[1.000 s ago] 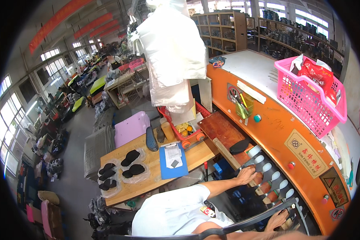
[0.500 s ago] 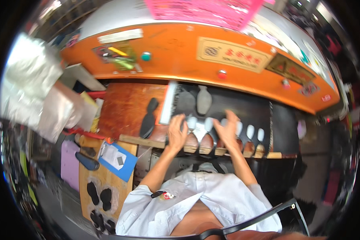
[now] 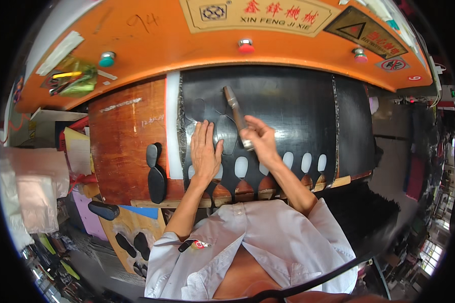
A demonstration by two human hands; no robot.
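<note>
A black sheet of material point(image 3: 288, 111) with several sole-shaped holes cut along its near edge lies on the bed of an orange cutting press point(image 3: 151, 50). My left hand point(image 3: 205, 151) lies flat on the sheet, fingers beside a sole-shaped metal cutting die point(image 3: 227, 134). My right hand point(image 3: 258, 139) grips a grey metal rod-like tool point(image 3: 236, 116) that angles up over the die.
Two black cut soles point(image 3: 155, 171) rest on the wooden board point(image 3: 126, 146) left of the sheet. Red and green buttons point(image 3: 245, 45) sit on the press front. A lower wooden table point(image 3: 131, 237) at the left holds more black soles; clear plastic bags point(image 3: 30, 192) hang at far left.
My view has swung down from the workshop aisle onto the press bed. Both hands moved onto the black sheet, and my right hand now holds the metal tool over the die.
</note>
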